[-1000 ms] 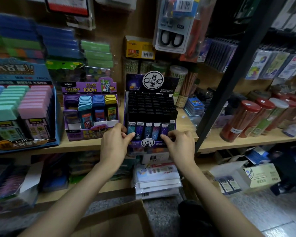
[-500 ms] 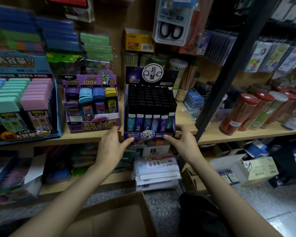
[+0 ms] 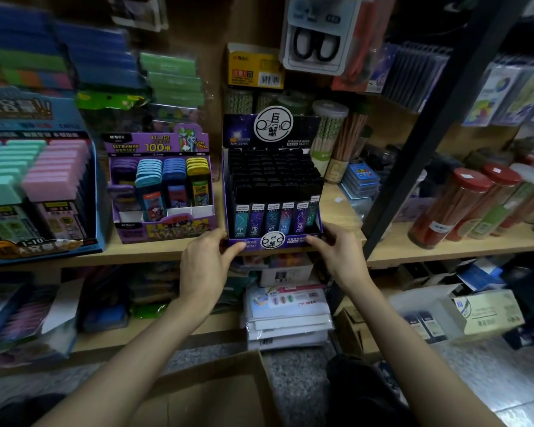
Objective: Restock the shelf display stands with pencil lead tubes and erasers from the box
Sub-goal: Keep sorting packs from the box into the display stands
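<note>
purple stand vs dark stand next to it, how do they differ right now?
Fill: the dark stand is packed with black-capped tubes; the purple stand has empty front slots.
Colour: purple stand's cases are purple, blue and yellow; dark stand's caps are all black.
Grip: left hand and right hand hold the dark stand's front corners, not the purple stand.
Both sit on the same shelf.

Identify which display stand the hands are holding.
The dark stand of black-capped tubes: left hand and right hand grip its front corners. The purple stand and blue stand sit further left.
</note>
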Tool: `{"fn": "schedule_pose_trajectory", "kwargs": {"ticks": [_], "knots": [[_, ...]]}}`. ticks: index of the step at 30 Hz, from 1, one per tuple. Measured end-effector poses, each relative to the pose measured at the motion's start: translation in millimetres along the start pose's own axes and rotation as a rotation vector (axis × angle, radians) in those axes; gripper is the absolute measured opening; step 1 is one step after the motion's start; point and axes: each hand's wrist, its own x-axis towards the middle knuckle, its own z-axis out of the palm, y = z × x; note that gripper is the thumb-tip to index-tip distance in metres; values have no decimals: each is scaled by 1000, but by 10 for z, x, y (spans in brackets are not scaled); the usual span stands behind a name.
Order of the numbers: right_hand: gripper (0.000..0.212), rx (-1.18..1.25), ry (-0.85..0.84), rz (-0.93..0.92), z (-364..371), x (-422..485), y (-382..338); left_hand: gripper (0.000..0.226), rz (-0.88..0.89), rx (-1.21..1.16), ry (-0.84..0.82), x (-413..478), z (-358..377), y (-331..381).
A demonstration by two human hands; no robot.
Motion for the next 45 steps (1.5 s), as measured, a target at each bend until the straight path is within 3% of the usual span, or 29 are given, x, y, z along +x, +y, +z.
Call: {"fn": "schedule_pose_trajectory", "kwargs": {"ticks": [12, 14, 16, 19, 21, 25, 28, 32, 39, 45], "knots": [[41, -19, 9, 72, -11, -56, -87, 30, 0, 37, -91, 62, -79, 3], [50, 7, 118, 116, -36, -147, -184, 30, -6, 38, -94, 25, -220, -84], [45, 50, 222, 49, -31, -305, -359, 29, -25, 12, -12, 8, -430, -244], [31, 140, 42, -112, 170, -533, -751, 39, -48, -16, 169, 12, -778, -517], [33, 186, -108, -158, 435, -573, -1001, 54, -96, 25, 207, 31, -927, -663], [57, 128, -137, -174, 996, -403, -1317, 77, -260, -54, 111, 103, -951, -825], [74, 109, -84, -111, 1301, -258, -1323, 75, -261, -204, 40, 163, -878, -881], [92, 85, -55, -35, 1542, -137, -1262, 79, -254, -200, -18, 255, -851, -940], [77, 84, 14, 69, 1711, -138, -1170, 68, -172, -145, -29, 278, -823, -1012], [70, -16, 45, 44, 1675, -251, -1086, 80, -157, -108, -137, 172, -886, -1122]]}}
